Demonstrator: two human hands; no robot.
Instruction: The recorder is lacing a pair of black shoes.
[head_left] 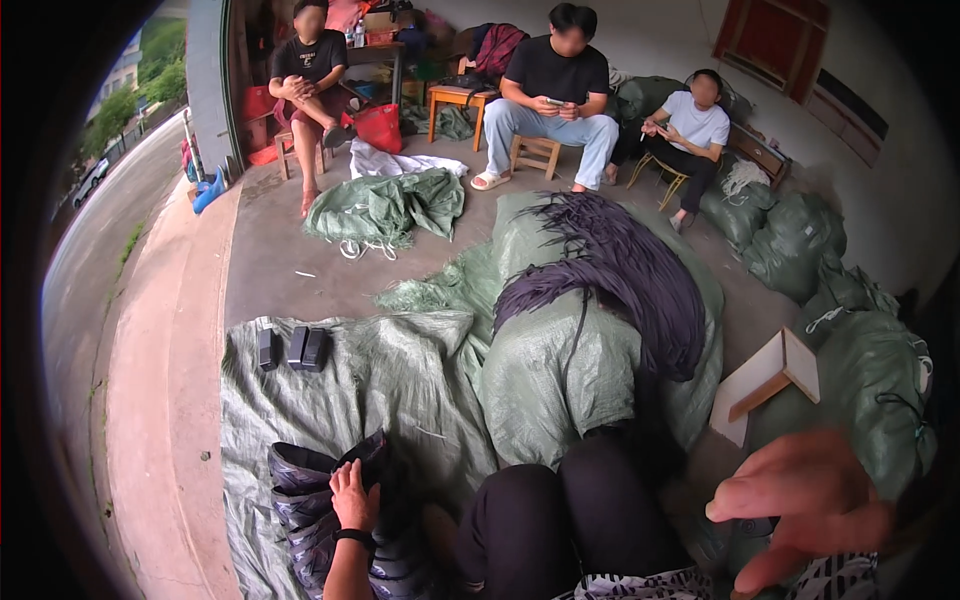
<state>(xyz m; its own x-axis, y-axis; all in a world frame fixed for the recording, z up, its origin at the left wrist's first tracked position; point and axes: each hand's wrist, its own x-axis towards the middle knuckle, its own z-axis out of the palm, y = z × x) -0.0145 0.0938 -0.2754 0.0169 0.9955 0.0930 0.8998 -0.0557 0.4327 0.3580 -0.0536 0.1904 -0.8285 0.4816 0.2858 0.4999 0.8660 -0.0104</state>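
Observation:
At the lower left, my left hand rests on a stack of dark, patterned pieces that look like shoe uppers. Its fingers are stretched out over the top of the pile, beside a black flap. My right hand is raised close to the camera at the lower right. Its thumb and fingers are apart, and I see nothing held between them. In front of my knees, a thick bundle of dark purple laces drapes over a stuffed green woven sack.
A green woven sheet lies under the pile, with several small black blocks on it. A wooden-edged white stand and full green sacks line the right. Three people sit at the back. Another crumpled sack lies ahead.

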